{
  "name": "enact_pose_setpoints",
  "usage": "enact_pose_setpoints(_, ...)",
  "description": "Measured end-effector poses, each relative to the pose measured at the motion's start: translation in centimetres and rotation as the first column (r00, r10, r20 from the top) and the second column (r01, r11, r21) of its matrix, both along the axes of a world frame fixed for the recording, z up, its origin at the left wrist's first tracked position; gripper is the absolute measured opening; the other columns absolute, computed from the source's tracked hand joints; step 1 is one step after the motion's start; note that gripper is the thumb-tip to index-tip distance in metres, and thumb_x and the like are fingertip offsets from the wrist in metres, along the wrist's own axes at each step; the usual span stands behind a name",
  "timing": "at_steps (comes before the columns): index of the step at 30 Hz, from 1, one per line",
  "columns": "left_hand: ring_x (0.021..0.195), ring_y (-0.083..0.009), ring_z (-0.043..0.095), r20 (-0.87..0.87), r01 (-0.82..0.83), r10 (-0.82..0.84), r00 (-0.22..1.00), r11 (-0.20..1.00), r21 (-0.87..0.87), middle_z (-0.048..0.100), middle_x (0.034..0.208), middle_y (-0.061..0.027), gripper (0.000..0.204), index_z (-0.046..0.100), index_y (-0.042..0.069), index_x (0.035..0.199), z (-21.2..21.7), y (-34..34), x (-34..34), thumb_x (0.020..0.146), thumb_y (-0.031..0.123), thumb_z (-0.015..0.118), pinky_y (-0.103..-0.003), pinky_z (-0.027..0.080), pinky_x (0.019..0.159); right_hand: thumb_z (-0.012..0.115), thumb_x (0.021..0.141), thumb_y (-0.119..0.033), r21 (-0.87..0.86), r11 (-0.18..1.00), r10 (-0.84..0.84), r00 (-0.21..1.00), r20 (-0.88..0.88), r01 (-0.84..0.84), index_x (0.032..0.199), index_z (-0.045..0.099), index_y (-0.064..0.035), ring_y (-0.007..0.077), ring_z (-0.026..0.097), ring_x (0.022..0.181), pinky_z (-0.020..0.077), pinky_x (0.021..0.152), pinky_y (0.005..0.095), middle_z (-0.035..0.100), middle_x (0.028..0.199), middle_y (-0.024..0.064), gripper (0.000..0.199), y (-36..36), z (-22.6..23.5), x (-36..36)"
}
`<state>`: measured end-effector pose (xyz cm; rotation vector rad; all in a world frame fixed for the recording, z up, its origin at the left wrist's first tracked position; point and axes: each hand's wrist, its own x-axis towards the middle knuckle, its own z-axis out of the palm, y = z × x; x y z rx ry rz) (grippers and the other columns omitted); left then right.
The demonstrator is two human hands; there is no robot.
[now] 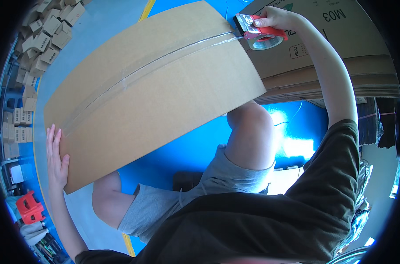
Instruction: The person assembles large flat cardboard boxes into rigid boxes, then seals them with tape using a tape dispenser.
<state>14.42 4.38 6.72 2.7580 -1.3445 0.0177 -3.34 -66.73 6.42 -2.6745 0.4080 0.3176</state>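
Note:
A large brown cardboard box (173, 110) sits in front of me, close to my knees. Clear tape (164, 65) runs along the seam of its upper face, from near the left end to the right edge. My right hand (272, 21) grips a red tape dispenser (260, 33) just past the box's far right edge, with a tape roll in it. The strip of tape reaches from the seam to the dispenser. My left hand (57, 165) lies with fingers stretched against the box's left end, holding nothing.
Flattened cardboard sheets (336, 75) are stacked at the right. Many small cartons (48, 39) are piled at the far left. A red plastic stool (30, 207) stands at the lower left. Yellow lines (147, 9) mark the blue and grey floor.

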Motion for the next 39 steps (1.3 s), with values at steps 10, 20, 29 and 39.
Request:
enact_pose_setpoints(10,0.144,-0.0363,0.022,0.096,0.029,-0.04,0.995,0.994,0.107,0.028,0.154,-0.0168,0.088,0.045,0.004,0.139,1.9,-1.9,1.8,0.09,0.074,0.022,-0.056,0.006,0.116,0.067,0.064,-0.079,-0.079,0.98,-0.192,0.974,-0.124,0.183,0.096,0.074,-0.0051,0.0231,0.066,0.079,0.0494,0.069,0.0361,0.069,0.081,0.0068,0.081,3.7,2.5,-2.3)
enact_pose_setpoints(20,0.145,-0.0279,0.021,0.193,0.742,-0.718,0.668,0.629,-0.231,0.033,0.153,-0.0072,0.077,0.043,0.016,0.142,0.2,-41.4,-2.2,0.093,0.07,0.019,-0.051,0.008,0.118,0.067,0.063,-0.079,-0.254,0.95,-0.184,0.983,0.007,0.18,0.093,0.074,-0.0038,0.0247,0.069,0.073,0.0546,0.069,0.0354,0.07,0.082,0.0133,0.081,-0.1,-3.5,-2.5)
enact_pose_setpoints(29,0.141,-0.0263,0.032,0.135,0.827,-0.816,0.562,0.547,-0.13,0.048,0.142,-0.0058,0.06,0.052,0.017,0.133,-1.9,-43.3,-3.7,0.096,0.061,0.033,-0.051,0.015,0.117,0.066,0.068,-0.078,0.235,0.952,-0.151,0.97,-0.19,0.195,0.08,0.072,-0.0054,0.0199,0.062,0.067,0.0473,0.06,0.0323,0.065,0.071,0.0056,0.073,2.4,0.1,-3.8)
enact_pose_setpoints(39,0.132,-0.0255,0.041,0.072,0.771,-0.768,0.637,0.631,-0.082,0.057,0.126,-0.0045,0.038,0.059,0.014,0.113,-1.2,-43.3,-5.1,0.095,0.045,0.049,-0.048,0.018,0.117,0.062,0.064,-0.083,0.044,0.974,-0.207,0.95,-0.233,0.223,0.078,0.072,-0.0038,0.0216,0.063,0.071,0.0479,0.063,0.0346,0.064,0.072,0.0068,0.081,4.7,0.3,-4.4)
